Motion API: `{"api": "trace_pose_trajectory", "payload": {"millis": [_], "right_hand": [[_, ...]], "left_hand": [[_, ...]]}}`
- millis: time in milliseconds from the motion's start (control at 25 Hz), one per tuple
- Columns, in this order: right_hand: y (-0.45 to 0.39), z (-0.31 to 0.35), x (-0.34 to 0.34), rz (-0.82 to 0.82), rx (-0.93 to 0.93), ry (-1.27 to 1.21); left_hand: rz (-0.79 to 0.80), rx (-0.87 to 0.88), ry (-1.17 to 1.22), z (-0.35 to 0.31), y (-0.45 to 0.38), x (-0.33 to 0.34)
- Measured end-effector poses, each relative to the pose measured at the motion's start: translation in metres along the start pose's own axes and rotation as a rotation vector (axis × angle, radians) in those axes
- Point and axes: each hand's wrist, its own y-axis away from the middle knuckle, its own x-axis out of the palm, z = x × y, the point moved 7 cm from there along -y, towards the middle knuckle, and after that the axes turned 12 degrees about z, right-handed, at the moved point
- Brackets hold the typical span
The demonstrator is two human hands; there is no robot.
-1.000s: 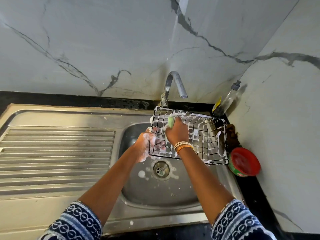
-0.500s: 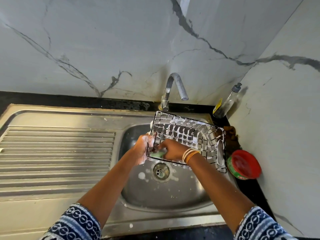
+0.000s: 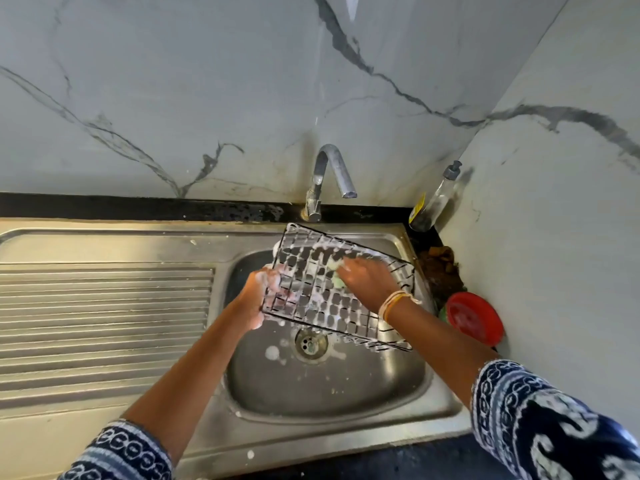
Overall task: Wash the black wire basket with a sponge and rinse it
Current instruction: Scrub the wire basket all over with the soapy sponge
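The black wire basket (image 3: 322,306) is covered in white foam and held tilted over the steel sink bowl (image 3: 325,386). My left hand (image 3: 258,299), soapy, grips its left edge. My right hand (image 3: 367,282) presses a pale green sponge (image 3: 336,277) against the mesh near the basket's middle; most of the sponge is hidden under my fingers. Bangles sit on my right wrist.
The tap (image 3: 332,178) stands behind the basket with no water running. A soap dispenser bottle (image 3: 434,199) leans in the back right corner. A red-lidded tub (image 3: 474,318) sits on the right counter. The ribbed draining board (image 3: 104,323) lies left. Foam blobs dot the bowl near the drain (image 3: 311,342).
My right hand with the sponge went from the basket's far edge to its near left edge, then back up to the middle. The basket now tilts flatter, its mesh facing me.
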Motion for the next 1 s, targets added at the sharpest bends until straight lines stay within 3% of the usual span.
{"api": "trace_pose_trajectory", "payload": {"millis": [160,360,480,760,1000], "right_hand": [[0.010,-0.017,0.028,0.315,0.190,-0.003],[0.006,0.004,0.038,0.507,0.121,-0.034],[0.010,0.013,0.056,0.665,0.099,-0.319],[0.003,0.036,0.042,0.457,0.100,-0.753],[-0.019,0.077,0.021,0.425,-0.016,-1.259]], "left_hand": [[-0.023,0.037,-0.016,-0.004,0.003,-0.008],[-0.015,0.094,0.053,0.008,-0.006,-0.007],[-0.005,0.114,0.084,0.012,-0.005,-0.010],[-0.008,0.112,0.011,-0.005,0.004,-0.011],[-0.048,0.057,0.053,0.014,-0.004,0.004]]}}
